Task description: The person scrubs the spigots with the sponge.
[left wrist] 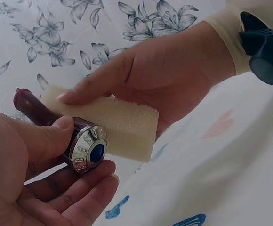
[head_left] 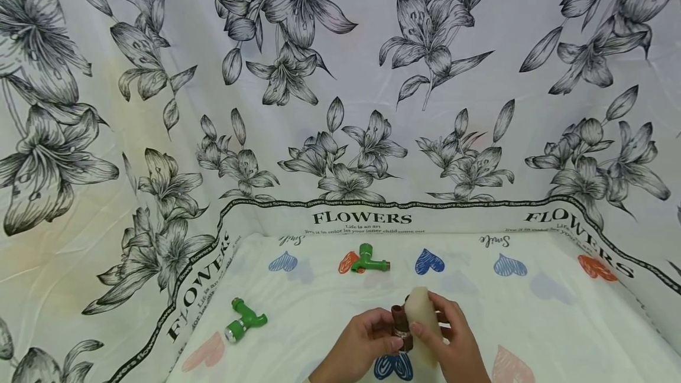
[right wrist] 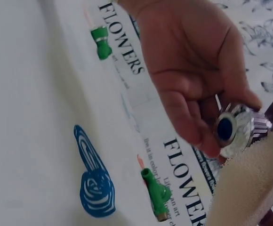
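My left hand (head_left: 355, 343) holds a dark brown plastic tap (head_left: 400, 319) between thumb and fingers. The tap's silver collar with a blue centre (left wrist: 97, 152) faces outward in the left wrist view. In my right hand (head_left: 459, 344) is a cream sponge block (head_left: 422, 312), gripped with the thumb on one side and fingers on the other. The sponge lies right against the tap's side, hiding part of its body. Both hands are close together above the cloth, near its front.
A green tap (head_left: 367, 260) lies on the white heart-printed cloth (head_left: 330, 288) toward the back. Another green tap (head_left: 243, 320) rests at the left. Behind and along the sides hangs a white flower-print curtain (head_left: 362, 75).
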`<state>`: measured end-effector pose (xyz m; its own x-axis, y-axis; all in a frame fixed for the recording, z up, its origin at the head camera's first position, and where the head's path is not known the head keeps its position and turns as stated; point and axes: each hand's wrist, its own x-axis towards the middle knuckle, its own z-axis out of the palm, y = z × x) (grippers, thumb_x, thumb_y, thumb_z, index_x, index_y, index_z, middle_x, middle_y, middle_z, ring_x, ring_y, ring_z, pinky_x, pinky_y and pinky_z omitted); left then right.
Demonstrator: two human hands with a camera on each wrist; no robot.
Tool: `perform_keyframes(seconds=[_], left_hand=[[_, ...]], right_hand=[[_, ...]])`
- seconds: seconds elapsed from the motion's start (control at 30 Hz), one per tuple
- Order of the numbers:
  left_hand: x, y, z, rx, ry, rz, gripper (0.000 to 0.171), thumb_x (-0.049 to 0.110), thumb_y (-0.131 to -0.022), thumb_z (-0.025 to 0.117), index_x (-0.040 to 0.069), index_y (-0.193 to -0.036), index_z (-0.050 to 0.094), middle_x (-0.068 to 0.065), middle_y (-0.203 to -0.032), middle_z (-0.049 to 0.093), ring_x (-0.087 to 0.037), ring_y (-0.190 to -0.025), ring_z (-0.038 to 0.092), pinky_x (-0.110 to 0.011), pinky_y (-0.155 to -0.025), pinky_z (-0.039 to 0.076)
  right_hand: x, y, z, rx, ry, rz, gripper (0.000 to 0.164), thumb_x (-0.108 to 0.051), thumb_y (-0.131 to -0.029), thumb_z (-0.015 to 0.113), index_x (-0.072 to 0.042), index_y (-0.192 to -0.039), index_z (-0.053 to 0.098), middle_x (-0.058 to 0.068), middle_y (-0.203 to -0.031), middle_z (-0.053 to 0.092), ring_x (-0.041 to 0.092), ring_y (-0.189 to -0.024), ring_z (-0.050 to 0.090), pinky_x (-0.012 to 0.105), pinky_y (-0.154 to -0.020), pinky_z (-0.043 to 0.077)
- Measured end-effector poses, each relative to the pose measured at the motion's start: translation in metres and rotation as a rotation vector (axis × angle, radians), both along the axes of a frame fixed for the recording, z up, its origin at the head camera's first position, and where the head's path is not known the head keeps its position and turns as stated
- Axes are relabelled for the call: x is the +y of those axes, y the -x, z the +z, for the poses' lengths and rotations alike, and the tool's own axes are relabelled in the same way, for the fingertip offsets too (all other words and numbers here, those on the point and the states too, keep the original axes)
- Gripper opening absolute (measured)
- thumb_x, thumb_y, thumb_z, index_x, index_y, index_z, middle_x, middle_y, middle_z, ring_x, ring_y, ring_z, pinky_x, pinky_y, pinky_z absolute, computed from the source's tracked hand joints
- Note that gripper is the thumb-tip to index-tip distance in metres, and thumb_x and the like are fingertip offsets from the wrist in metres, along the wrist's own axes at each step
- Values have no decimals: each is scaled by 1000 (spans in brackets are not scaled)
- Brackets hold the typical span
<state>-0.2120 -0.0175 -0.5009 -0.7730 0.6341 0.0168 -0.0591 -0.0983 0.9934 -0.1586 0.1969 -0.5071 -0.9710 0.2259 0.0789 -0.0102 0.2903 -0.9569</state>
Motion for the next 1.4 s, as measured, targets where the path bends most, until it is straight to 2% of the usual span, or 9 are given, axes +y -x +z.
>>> perform_keyframes(seconds=[0.1,0.3,0.37,0.57,0.9,1.13,1.3,1.4], left_hand=[[0,1,-1,-4,-2,14,20,2,-104,71,0,-125,72,-10,-117,73,-21,-101,72,-32,-89,63],[2,3,-1,-33,24,56,20,-1,-103,71,1,-122,72,-11,-114,74,-23,-100,73,-33,-89,64],[2,4,-1,-40,31,70,20,-3,-102,71,1,-121,72,-12,-113,74,-24,-100,73,-33,-89,64],[1,2,0,-48,33,63,20,-2,-102,71,1,-122,72,-11,-115,73,-24,-102,72,-34,-90,63],[-2,-4,6,-24,-9,-10,23,3,-105,71,1,-128,71,-10,-122,73,-22,-107,71,-31,-94,60],[-3,-4,7,-52,30,12,22,3,-105,71,3,-127,72,-10,-121,74,-23,-106,72,-33,-95,61],[-4,-4,7,-27,21,-10,23,3,-105,71,2,-128,72,-11,-119,75,-22,-106,72,-31,-95,60],[-5,-4,5,-16,6,-18,23,2,-105,71,1,-128,72,-11,-119,75,-22,-105,72,-30,-93,61]], right_hand=[[-7,-5,4,33,28,33,66,-33,-99,84,-11,-155,56,6,-137,58,24,-116,58,36,-92,56],[-16,-12,12,177,32,80,59,-18,-95,87,-9,-148,63,3,-127,61,22,-109,60,32,-87,58],[-18,-14,14,188,30,84,58,-17,-94,87,-9,-147,63,3,-126,61,22,-108,60,31,-86,59],[-17,-13,15,156,17,81,60,-21,-95,88,-10,-148,63,2,-128,61,24,-109,59,32,-86,58],[-3,-7,7,76,-50,9,65,-34,-98,84,-12,-154,58,4,-135,59,23,-116,57,37,-92,56],[2,-3,3,59,-61,0,69,-37,-99,84,-10,-156,56,7,-138,58,25,-117,57,37,-93,54],[6,1,2,28,-74,-39,72,-43,-101,81,-9,-158,52,11,-141,55,27,-119,57,39,-94,53],[4,0,3,-6,-55,-30,76,-47,-100,80,-8,-159,50,13,-144,54,30,-121,56,43,-96,54]])
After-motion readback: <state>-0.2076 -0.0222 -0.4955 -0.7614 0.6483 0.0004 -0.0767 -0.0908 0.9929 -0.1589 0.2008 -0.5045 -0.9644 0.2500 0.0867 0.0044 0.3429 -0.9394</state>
